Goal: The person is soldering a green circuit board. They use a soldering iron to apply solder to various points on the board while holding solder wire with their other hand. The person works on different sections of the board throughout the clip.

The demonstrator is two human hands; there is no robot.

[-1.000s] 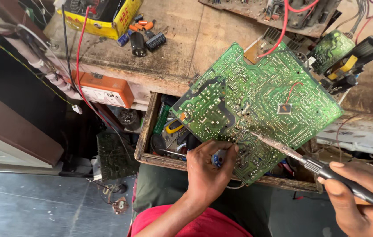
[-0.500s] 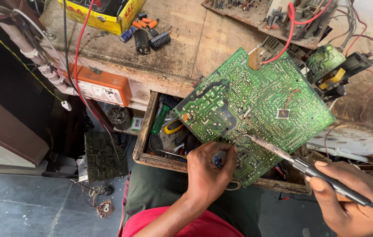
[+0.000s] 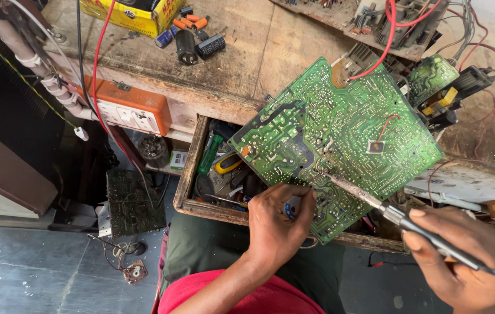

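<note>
orange socket box (image 3: 134,109) on bench edge | yellow carton (image 3: 134,14) | black capacitors (image 3: 198,45) | open wooden drawer (image 3: 192,174)

Yellow cardboard box (image 3: 134,14), red print, top left on workbench (image 3: 247,52).

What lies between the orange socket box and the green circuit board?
In the head view, an open wooden drawer of tools lies between the orange socket box and the green circuit board.

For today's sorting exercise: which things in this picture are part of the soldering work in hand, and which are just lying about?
In use:
green circuit board
soldering iron in right hand
left hand at the board's edge

Lying about:
yellow box
orange socket box
black capacitors
open drawer of tools
</note>
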